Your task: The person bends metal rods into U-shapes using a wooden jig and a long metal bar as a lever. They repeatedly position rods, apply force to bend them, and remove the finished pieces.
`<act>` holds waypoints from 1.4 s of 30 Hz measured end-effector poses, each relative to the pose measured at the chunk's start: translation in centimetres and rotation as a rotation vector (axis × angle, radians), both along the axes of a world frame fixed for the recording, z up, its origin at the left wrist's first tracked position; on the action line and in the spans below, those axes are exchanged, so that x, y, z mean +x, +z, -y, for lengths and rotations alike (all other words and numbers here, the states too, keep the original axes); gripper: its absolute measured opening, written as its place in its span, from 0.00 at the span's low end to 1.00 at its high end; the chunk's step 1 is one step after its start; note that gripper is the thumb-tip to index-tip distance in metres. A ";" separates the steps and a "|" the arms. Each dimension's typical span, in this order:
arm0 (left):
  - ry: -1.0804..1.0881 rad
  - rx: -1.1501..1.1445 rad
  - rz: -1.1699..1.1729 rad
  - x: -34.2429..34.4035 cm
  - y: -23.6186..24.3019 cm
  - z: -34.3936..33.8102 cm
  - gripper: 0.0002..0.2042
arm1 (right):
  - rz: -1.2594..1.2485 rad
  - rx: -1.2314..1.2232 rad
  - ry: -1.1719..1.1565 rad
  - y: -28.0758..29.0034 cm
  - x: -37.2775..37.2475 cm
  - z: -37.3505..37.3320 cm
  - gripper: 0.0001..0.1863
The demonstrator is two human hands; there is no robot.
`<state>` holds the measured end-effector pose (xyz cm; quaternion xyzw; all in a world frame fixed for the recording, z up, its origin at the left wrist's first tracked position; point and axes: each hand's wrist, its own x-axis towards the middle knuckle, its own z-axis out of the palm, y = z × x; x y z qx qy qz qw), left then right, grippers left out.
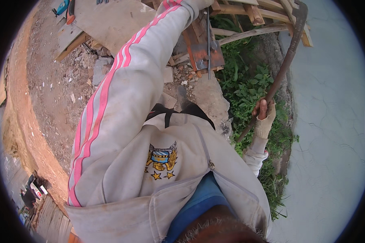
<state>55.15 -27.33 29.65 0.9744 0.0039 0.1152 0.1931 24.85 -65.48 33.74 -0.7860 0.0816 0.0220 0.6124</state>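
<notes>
My right hand (265,115), in a pale fingerless work glove, is wrapped round a long rusty metal bar (280,73). The bar slants up and away, and its far end curves over near the top edge. My left arm reaches forward in a white sleeve with pink stripes. My left hand (199,3), also gloved, is cut off by the top edge, so its fingers are hidden. Just beside it a thin steel rod (209,44) runs across a rusty metal plate (207,56) fixed on a wooden bench. I cannot tell whether the left hand grips the rod.
Wooden beams (267,14) jut out at the far right. Green plants (251,81) grow along a pale cracked wall (332,121) on my right. Rubble (85,60) and a board (69,40) lie left of the bench. An orange-handled tool (70,12) rests at the far left.
</notes>
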 end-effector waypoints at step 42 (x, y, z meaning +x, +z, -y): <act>0.169 -0.135 -0.365 -2.0 5.1 2.1 0.17 | 0.462 -1.230 0.420 0.2 -2.6 8.1 0.17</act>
